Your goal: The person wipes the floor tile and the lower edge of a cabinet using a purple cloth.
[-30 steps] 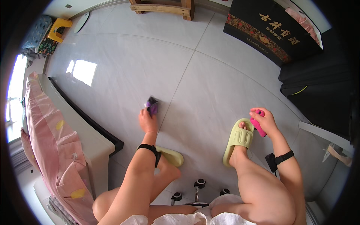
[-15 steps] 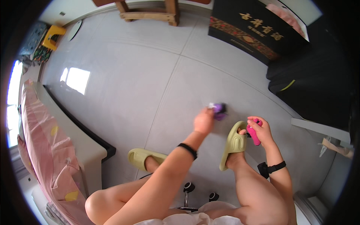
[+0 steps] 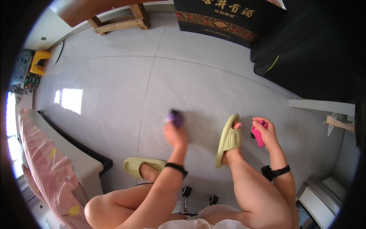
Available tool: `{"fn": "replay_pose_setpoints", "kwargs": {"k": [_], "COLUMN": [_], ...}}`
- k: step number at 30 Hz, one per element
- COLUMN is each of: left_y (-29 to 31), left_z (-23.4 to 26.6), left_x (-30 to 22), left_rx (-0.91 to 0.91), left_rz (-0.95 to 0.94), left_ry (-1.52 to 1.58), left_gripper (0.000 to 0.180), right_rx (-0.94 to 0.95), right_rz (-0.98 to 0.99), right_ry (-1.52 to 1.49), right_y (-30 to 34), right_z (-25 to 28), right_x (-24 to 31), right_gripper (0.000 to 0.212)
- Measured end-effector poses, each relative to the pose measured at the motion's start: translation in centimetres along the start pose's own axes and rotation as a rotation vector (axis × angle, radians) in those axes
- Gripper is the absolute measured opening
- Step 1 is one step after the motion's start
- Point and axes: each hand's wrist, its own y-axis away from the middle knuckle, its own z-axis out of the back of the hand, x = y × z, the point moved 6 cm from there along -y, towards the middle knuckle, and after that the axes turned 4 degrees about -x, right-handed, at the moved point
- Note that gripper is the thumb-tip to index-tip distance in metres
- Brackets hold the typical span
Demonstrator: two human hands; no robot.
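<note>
The left hand (image 3: 177,135) reaches out above the middle of the floor (image 3: 114,91), its fingers bent around a purple and black bundle (image 3: 176,118) that sits at the fingertips, on the side away from the body; blur hides how tightly the fingers close and whether the bundle touches the tiles. The right hand (image 3: 270,133) is to the right, well apart from the left, with thumb and fingers curled in on a pink thing (image 3: 258,138) that has black parts. This pink thing lies against the palm and hangs down below the fingers, its near end toward the wrist. Between the two hands, nearer the right one, a foot stands in a pale green slipper (image 3: 230,141); the other slipper (image 3: 133,168) is to the left of the left wrist. A black box (image 3: 213,24) stands at the far edge of the floor, and a wooden frame (image 3: 122,25) stands along that edge farther left.
</note>
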Motion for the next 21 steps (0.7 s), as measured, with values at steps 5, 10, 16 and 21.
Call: {"fn": "replay_pose_setpoints", "kwargs": {"k": [5,10,16,21], "left_y": [3.9,4.6,-5.2,-19.2], "left_z": [-10.1,-11.8,-5.8,2.9], "left_x": [-15.9,-18.5,-12.9,2.1], "left_rx": [0.404,0.621,0.299,-0.087], "left_rz": [-0.500,-0.578,-0.572,-0.330], "left_ry": [0.135,0.128,0.345,0.024], "left_gripper": [0.026,0.025,0.020,0.018], "right_rx": [-0.038,-0.050,-0.087,-0.161], "right_rz": [0.008,0.009,-0.021,-0.007], "right_ry": [-0.077,-0.133,-0.145,-0.185], "right_y": [1.0,0.6,0.1,-0.6], "right_z": [0.5,1.1,2.0,4.0], "right_x": [-1.0,-1.5,0.3,-1.9], "right_gripper": [0.027,0.026,0.027,0.024]}}
